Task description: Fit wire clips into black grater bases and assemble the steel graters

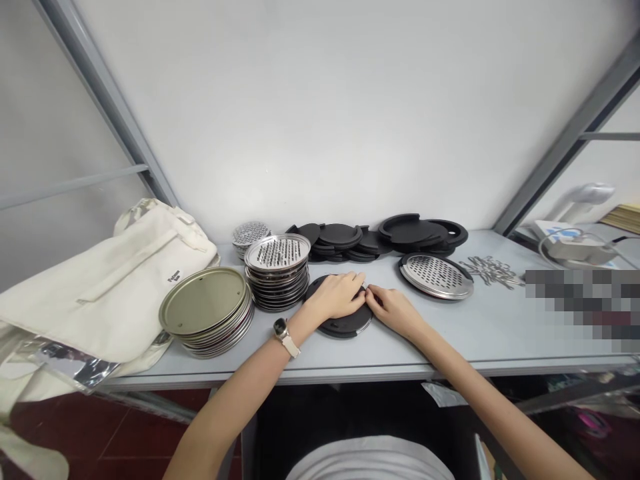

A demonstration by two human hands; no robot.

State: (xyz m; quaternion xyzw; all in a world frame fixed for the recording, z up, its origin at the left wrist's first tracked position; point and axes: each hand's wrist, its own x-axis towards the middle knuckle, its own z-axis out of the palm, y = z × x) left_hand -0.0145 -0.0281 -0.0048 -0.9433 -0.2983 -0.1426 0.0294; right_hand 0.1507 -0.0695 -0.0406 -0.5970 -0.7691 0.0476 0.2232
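A black round disc (345, 325) lies on the grey table in front of me, a thin metal rim showing at its lower right. My left hand (340, 295), with a watch on its wrist, rests across the disc, fingers bent together over its right side. At that same edge my right hand (389, 307) is closed, thumb and forefinger pinched. A small shiny metal piece (364, 286) shows between the two hands; its exact shape is hidden by the fingers. The far part of the disc is covered by my left hand.
Left stand stacks of round metal graters (278, 253) and olive-green lids (205, 303), beside a white bag (115, 273). Black plastic rings and discs (340, 235) are piled along the wall. An oval grater (437, 275) and loose metal clips (494, 271) lie to the right.
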